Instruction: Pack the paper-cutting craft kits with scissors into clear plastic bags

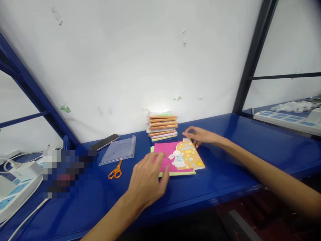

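Note:
A pink sheet (163,157) with faint outlines lies on a light green sheet (175,173) on the blue table. Over its right part sits an orange booklet (193,157) with a white rabbit on the cover. My left hand (147,177) hovers at the left edge of the pink sheet, fingers bent and apart, slightly blurred. By the booklet's top right corner is my right hand (199,135), its fingers curved and apart with nothing between them. Left of the sheets lie orange-handled scissors (115,172), their blades partly under a clear plastic sleeve (119,150).
Several wrapped packs (163,126) stand stacked against the wall. A black phone (105,142) lies behind the sleeve. White power strips (20,190) with cables occupy the far left, beside a pixelated patch. Blue metal posts (30,77) rise at the sides.

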Demonstrator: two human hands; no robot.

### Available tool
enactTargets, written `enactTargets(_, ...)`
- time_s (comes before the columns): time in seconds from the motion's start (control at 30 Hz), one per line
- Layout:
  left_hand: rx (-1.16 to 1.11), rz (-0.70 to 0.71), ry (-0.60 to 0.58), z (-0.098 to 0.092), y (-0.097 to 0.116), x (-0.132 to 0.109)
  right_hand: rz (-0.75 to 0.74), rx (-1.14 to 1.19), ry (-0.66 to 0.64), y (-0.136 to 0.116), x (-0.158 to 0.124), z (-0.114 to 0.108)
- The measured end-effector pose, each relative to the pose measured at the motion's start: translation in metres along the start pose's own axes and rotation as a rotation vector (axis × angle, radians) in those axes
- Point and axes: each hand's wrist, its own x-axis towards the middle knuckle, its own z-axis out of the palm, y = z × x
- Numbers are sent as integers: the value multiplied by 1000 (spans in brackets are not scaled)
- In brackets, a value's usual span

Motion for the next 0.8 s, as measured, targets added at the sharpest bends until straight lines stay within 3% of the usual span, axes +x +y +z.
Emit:
enactTargets(0.1,-63,-248,-129,1,-7,0,114,56,-25,-1,-22,-5)
enactTargets(0.2,-275,-346,-292,4,-6,-1,144,108,-65,-3,-43,-1)
enactTargets(0.27,-402,-386,-308,5,-2,-4,115,188,-109,-6,-51,9)
enactTargets(0.47,-834,-470,-127,6,0,-5,-21,487,-140,-15,-61,48)
enactTargets(0.63,-1088,-659,123,3,-8,0,-152,525,-52,-30,-77,58)
enactTargets(0.7,-1239,-719,156,-1,-7,1,-207,534,-2,-39,-87,61)
enactTargets(0.8,-1462,-607,144,-6,0,-1,-310,535,80,-50,-99,67)
